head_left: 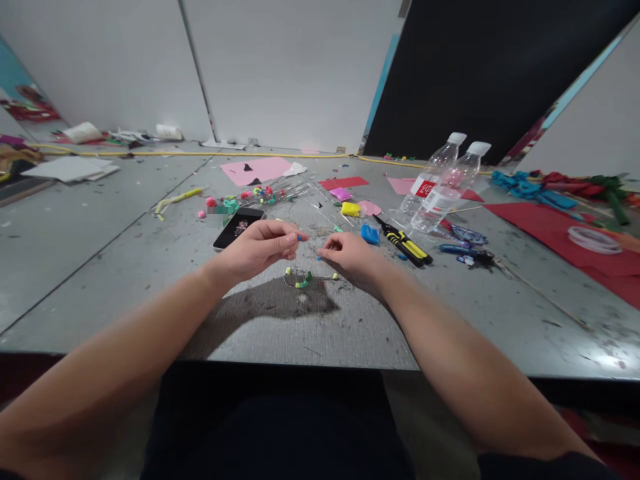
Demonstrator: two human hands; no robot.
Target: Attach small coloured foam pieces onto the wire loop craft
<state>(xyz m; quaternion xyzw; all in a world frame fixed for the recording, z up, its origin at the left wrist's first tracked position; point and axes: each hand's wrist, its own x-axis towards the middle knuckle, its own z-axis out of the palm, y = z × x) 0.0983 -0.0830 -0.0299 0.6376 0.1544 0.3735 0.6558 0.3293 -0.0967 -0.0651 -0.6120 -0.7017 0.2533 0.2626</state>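
Observation:
My left hand (260,248) is above the table, thumb and fingers pinched on a small blue piece of modelling clay (300,238). Close to it on the right, my right hand (353,255) pinches another small blue bit of clay (319,259) at its fingertips. The two hands are apart. Below them on the tabletop lies a thin wire ring (299,279) with yellow and green clay balls on it, one yellow ball at the end of its straight tail. A blue clay packet (370,234) lies just beyond my right hand.
A phone (239,228) lies beyond my left hand, with clay-tipped wires (265,195) behind it. Yellow-black pliers (406,248), a yellow clay packet (351,209) and two plastic bottles (436,200) stand or lie to the right. Red paper (545,233) covers the far right.

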